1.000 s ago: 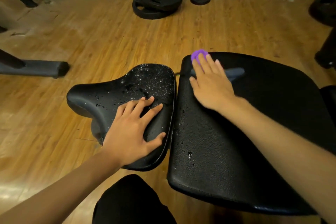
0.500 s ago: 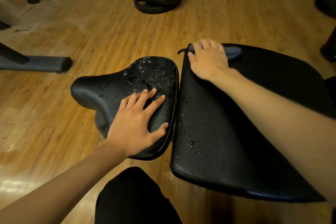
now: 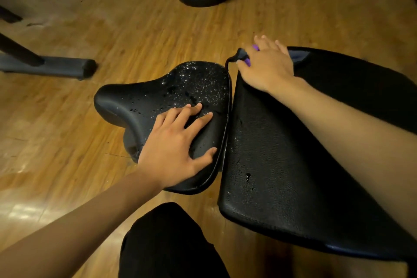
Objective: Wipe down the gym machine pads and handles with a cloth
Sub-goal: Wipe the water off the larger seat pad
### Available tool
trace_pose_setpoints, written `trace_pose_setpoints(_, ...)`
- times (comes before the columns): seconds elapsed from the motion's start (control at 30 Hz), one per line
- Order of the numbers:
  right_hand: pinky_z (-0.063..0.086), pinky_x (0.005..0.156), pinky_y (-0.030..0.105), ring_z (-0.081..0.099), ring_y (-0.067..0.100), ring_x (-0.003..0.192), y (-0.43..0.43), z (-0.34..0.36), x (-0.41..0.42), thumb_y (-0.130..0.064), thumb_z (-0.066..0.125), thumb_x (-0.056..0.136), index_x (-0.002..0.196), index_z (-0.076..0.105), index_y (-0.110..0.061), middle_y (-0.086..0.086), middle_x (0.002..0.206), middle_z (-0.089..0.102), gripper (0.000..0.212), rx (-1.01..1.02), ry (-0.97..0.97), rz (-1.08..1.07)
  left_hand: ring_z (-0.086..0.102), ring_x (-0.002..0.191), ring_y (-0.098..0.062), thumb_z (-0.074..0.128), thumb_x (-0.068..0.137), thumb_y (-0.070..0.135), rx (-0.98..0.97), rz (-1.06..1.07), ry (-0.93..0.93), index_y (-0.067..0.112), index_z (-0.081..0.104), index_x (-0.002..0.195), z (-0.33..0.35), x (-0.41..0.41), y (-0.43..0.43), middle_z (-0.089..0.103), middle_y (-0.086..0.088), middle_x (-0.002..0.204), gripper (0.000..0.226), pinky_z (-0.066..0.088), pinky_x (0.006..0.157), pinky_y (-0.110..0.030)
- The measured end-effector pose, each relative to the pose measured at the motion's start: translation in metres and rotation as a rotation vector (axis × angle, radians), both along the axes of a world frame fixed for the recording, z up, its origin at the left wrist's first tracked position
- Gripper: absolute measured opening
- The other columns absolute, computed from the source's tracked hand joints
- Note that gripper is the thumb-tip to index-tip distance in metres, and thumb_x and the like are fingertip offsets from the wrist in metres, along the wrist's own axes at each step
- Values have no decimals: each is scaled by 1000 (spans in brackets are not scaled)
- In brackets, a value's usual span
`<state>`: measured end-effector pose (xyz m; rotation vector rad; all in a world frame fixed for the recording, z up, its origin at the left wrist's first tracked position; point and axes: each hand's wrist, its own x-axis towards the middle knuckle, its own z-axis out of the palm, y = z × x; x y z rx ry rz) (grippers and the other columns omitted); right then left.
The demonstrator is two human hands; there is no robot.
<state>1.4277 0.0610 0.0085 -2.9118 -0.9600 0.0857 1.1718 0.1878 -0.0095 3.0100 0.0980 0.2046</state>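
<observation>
The left hand (image 3: pixel 173 146) rests flat on the wet seat pad (image 3: pixel 158 95) at frame centre, fingers spread and holding nothing. Right of centre, the right hand (image 3: pixel 268 67) presses the cloth (image 3: pixel 297 56) onto the upper edge of the larger pad (image 3: pixel 293 165), fingers nearly straight and close together. Even pressure and overlapping strokes down toward the droplets (image 3: pixel 248 175) should work best.

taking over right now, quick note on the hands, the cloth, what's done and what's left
Left hand: flat on the small seat pad, fingers spread, holding nothing.
Right hand: pressing the cloth onto the far corner of the big pad.
Done: the big pad looks mostly wiped, apart from a few drops near its left edge.
Left: the seat pad is covered in droplets and not yet wiped. No handles are in view.
</observation>
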Motion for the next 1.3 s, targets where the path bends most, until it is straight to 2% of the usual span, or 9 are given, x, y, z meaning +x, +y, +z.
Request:
trace_pose_setpoints(0.23,17,125,40,27,26,154,-71,-16,-115,-47,21,99,159,34,-11,10,166,31,71,81,-36,302,43,141,-27,48,93,67,-2,-11,3,23,54,150,1,0,1,50,-4,153,72,32,111,-43)
trace_pose_setpoints(0.47,-2,128,40,-1,23,159,6,1,2,-48,28,104,163,19,-19,10,172,-2,66,-49,-14,115,44,139,-28,48,93,68,7,-16,3,24,54,150,0,0,4,50,-4,153,72,36,109,-47)
trace_pose_setpoints(0.7,19,124,40,22,29,154,-43,2,-86,-44,36,104,165,11,-19,13,169,21,71,21,-30,100,43,141,-27,45,93,69,16,-32,15,25,52,151,1,1,5,49,-4,154,73,31,112,-44)
trace_pose_setpoints(0.8,40,103,42,48,29,130,-74,3,-107,-55,30,100,162,26,-17,12,152,47,74,-37,-125,114,43,140,-27,45,93,69,19,-31,19,25,53,151,2,1,5,49,-3,154,73,31,111,-43)
trace_pose_setpoints(1.0,4,129,42,12,23,158,-31,-5,-33,-52,33,102,160,28,-7,11,168,24,73,-4,-69,80,45,139,-29,45,94,68,58,-37,30,24,51,152,1,1,5,49,-4,154,73,29,111,-42)
trace_pose_setpoints(1.1,29,114,44,52,30,128,3,5,12,-55,37,100,124,61,-12,13,136,60,54,46,29,-74,45,139,-29,44,94,68,60,-34,33,24,51,152,1,1,4,49,-4,154,73,30,110,-43)
trace_pose_setpoints(1.17,37,93,40,58,32,99,14,15,18,-55,39,99,96,63,-14,13,112,68,47,18,80,-140,43,139,-28,44,93,69,53,-31,37,25,51,153,2,3,5,49,-4,154,74,32,110,-44)
trace_pose_setpoints(1.23,35,106,42,54,34,118,6,9,3,-50,38,101,119,61,-8,17,129,62,51,18,-14,-110,43,139,-28,46,93,69,40,-35,38,25,51,152,3,3,5,49,-3,154,74,33,110,-45)
trace_pose_setpoints(1.3,19,125,43,27,32,151,-17,4,-32,-47,36,104,153,37,-2,20,160,35,67,74,-49,-34,44,139,-28,46,92,70,39,-34,36,25,52,152,5,2,4,49,-3,153,74,33,109,-44)
